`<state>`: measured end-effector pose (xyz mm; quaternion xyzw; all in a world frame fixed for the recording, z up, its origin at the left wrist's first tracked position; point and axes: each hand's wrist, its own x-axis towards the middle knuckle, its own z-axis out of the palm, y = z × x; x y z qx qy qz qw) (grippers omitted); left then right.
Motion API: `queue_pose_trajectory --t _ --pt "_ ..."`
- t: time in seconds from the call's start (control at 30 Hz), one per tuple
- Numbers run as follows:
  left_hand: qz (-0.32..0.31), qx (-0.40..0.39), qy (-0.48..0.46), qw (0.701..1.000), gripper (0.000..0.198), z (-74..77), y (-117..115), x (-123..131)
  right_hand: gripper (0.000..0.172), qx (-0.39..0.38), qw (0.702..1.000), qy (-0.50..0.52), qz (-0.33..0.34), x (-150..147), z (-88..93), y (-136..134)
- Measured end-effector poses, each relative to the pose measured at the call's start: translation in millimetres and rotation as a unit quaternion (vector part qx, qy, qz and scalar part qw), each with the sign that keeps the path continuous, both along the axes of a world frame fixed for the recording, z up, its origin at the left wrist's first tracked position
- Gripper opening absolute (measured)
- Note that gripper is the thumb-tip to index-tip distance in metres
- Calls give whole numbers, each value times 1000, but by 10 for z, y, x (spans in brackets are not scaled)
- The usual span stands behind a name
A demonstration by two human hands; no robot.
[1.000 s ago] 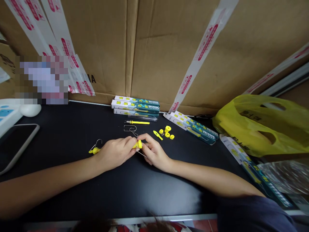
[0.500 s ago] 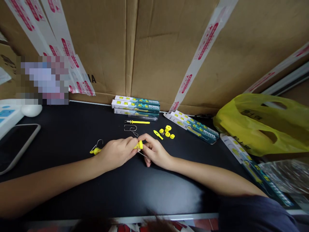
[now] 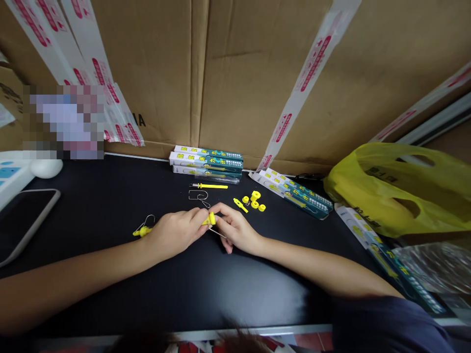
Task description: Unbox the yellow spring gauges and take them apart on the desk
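My left hand [image 3: 176, 229] is closed around a yellow spring scale [image 3: 209, 219], whose flared end pokes out past the thumb side. Beyond the heel of that hand, the other end [image 3: 143, 232] shows with a wire hook [image 3: 149, 221]. My right hand [image 3: 237, 228] meets the flared end and pinches a thin metal wire [image 3: 218, 233] that slants down to the right. The fingertips hide where wire and scale meet. Just behind the hands lie a bent wire hook [image 3: 199, 198], a yellow rod with a metal tip [image 3: 209, 186] and a flat yellow piece [image 3: 241, 205].
Several small yellow caps [image 3: 255, 204] are grouped right of centre. Printed boxes lie at the back [image 3: 206, 162] and right [image 3: 294, 193], another box [image 3: 390, 260] farther right. A yellow plastic bag [image 3: 397, 191] bulges there. A phone [image 3: 25, 220] and white power strip [image 3: 14, 169] are left.
My left hand and the spring scale have shifted slightly left, the hooked end with them. The wire in my right hand shows a little more clearly.
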<state>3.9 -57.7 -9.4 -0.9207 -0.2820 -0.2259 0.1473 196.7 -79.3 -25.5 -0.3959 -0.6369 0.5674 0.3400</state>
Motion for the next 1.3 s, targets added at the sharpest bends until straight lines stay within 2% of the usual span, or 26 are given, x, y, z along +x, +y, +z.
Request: queue_pose_trajectory --t 0.3,0.47,0.57,0.7,0.77,0.83,0.93,1.17,1.3 --pt "25 -62 30 997 8 32 8 14 20 0 1000 10 -17 -14 1 -27" --pt "15 -145 68 987 10 126 19 5 21 -21 999 37 31 41 -14 11" --pt "2 -167 79 983 12 160 53 -13 21 -21 997 29 68 91 9 53" --pt "0 -136 51 989 14 114 90 -37 19 -13 994 -40 102 147 84 124" --pt "-8 -99 31 995 16 55 95 -42 17 7 996 -70 54 161 106 173" --pt "-28 -56 26 998 18 -5 93 -38 17 20 997 -73 -22 164 107 231" --pt "-58 -28 31 997 20 -61 90 -22 19 -10 996 -43 -73 145 94 314" --pt "-75 -57 27 995 17 -89 116 -9 45 -66 997 -1 -48 105 172 378" --pt "-71 -63 15 995 19 -104 122 -17 47 -81 996 23 -26 122 174 378"
